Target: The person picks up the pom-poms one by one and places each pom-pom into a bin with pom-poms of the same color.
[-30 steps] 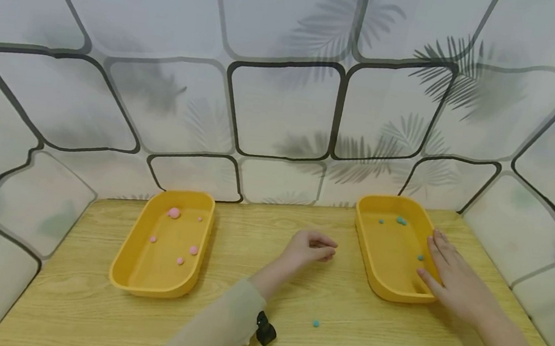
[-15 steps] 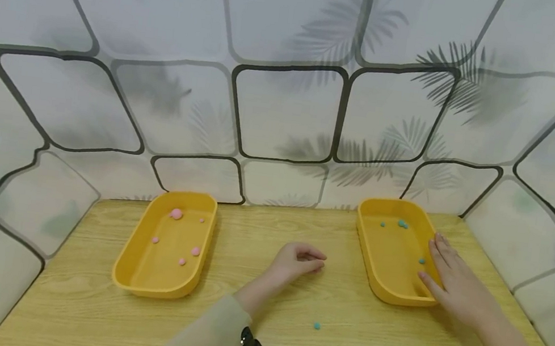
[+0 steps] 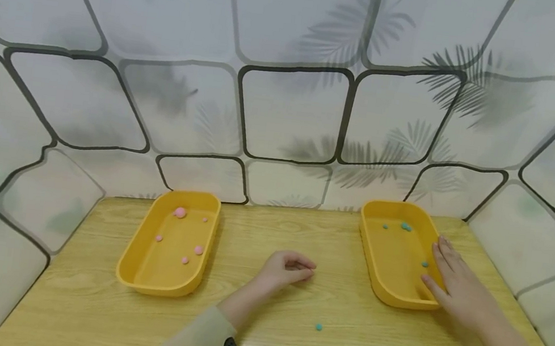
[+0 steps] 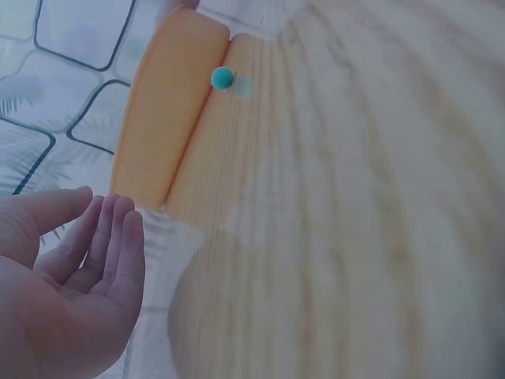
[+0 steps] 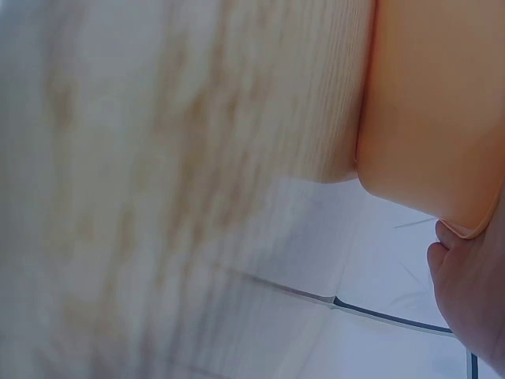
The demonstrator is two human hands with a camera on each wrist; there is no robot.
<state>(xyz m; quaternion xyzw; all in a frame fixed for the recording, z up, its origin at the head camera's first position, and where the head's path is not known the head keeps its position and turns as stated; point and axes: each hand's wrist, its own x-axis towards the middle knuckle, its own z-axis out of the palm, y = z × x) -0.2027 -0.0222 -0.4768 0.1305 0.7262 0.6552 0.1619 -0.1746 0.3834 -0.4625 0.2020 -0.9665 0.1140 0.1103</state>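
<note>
Above the middle of the table, my left hand is held with its fingers loosely bent and nothing between them. In the left wrist view a gap shows between thumb and fingertips. A small blue-green ball lies on the table nearer to me, right of that hand. My right hand rests with straight fingers on the right rim of the right yellow tray, its thumb reaching over the inner side. Inside that tray lie several blue-green balls. The right wrist view shows only part of this hand by the tray's edge.
A second yellow tray stands on the left, holding several pink balls of different sizes. Both trays sit on a wood-grain table. A patterned wall covering rises behind the table and along its sides.
My left hand has drawn back toward me and to the left, away from the right tray. The right hand stays on the tray's rim. The whole head view has shifted slightly.
</note>
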